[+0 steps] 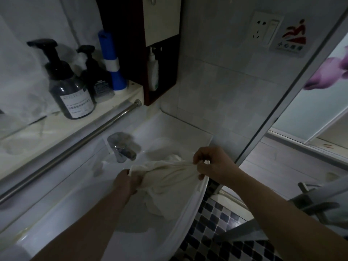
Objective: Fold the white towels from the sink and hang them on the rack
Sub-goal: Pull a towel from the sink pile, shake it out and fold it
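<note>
A white towel is stretched between both hands over the white sink, and its lower part hangs bunched into the basin. My left hand grips its left end. My right hand pinches its right end near the sink's right rim. More white cloth lies in the basin behind the held towel. A steel rack bar runs along the wall above the sink, from lower left to upper right, and nothing hangs on it.
A chrome tap stands at the back of the sink. On the shelf above the bar are two dark pump bottles and a blue bottle. A glass door frame stands close on the right, over a chequered tile floor.
</note>
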Tool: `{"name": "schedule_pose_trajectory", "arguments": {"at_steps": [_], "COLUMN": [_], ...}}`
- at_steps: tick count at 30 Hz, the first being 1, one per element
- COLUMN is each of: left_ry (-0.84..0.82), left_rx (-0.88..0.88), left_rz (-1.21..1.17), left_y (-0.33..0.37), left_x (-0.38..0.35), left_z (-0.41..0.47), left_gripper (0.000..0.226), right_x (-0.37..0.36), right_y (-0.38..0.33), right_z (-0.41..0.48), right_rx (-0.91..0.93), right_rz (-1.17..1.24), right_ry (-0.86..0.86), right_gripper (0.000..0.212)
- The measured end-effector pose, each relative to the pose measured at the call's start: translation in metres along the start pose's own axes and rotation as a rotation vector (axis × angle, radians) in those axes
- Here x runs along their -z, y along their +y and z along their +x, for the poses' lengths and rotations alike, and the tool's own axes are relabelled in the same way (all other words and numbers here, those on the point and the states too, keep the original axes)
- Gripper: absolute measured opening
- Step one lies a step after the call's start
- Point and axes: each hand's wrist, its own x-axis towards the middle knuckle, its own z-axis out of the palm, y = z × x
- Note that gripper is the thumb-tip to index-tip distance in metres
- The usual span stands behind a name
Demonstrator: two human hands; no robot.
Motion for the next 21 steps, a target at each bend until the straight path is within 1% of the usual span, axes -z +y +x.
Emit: {"name": "schedule_pose_trajectory", "arguments": {"at_steps": [2,4,7,9,11,12,13,14,16,17,19,21], "left_ry": [0.033,0.049,0.063,-0.013,-0.093,-0.103,-0.097,-0.085,-0.037,-0.029,-0.048,-0.108], "left_rx": [-0.005,-0.016,-0.080,-0.220,-0.392,-0.446,-0.488,-0.508,-0.507,-0.473,-0.371,-0.283], "left_rz": [0.081,0.124,0.253,0.461,0.740,0.809,0.817,0.759,0.560,0.462,0.285,0.185], "left_y": [0.001,0.000,0.002,0.003,0.004,0.005,0.008,0.009,0.013,0.015,0.025,0.040], "left_x": [0.004,0.012,0.024,0.031,0.032,0.033,0.034,0.037,0.044,0.049,0.060,0.072], "left_z": [-0.002,-0.006,-0.006,-0.008,-0.013,-0.018,-0.019,-0.020,-0.020,-0.023,-0.032,-0.041], "left_gripper": [0.031,0.032,0.019,0.023,0.030,0.030,0.026,0.019,0.008,0.005,0.009,0.023], "right_x": [0.001,0.004,0.010,0.010,0.008,0.007,0.008,0.010,0.016,0.019,0.022,0.024], "right_y": [0.004,0.007,0.011,0.014,0.016,0.017,0.016,0.016,0.016,0.016,0.015,0.012], "right_z": [0.002,0.005,0.011,0.013,0.016,0.017,0.020,0.023,0.031,0.033,0.038,0.043], "right_rx": [-0.007,-0.013,-0.027,-0.033,-0.034,-0.030,-0.021,-0.021,-0.049,-0.070,-0.093,-0.090], "right_rz": [-0.017,-0.063,-0.120,-0.149,-0.196,-0.214,-0.226,-0.227,-0.186,-0.164,-0.151,-0.149], "right_ry": [0.016,0.066,0.170,0.210,0.225,0.235,0.255,0.279,0.332,0.358,0.397,0.413], "right_gripper": [0.027,0.031,0.024,0.021,0.019,0.019,0.019,0.020,0.020,0.018,0.016,0.017]}}
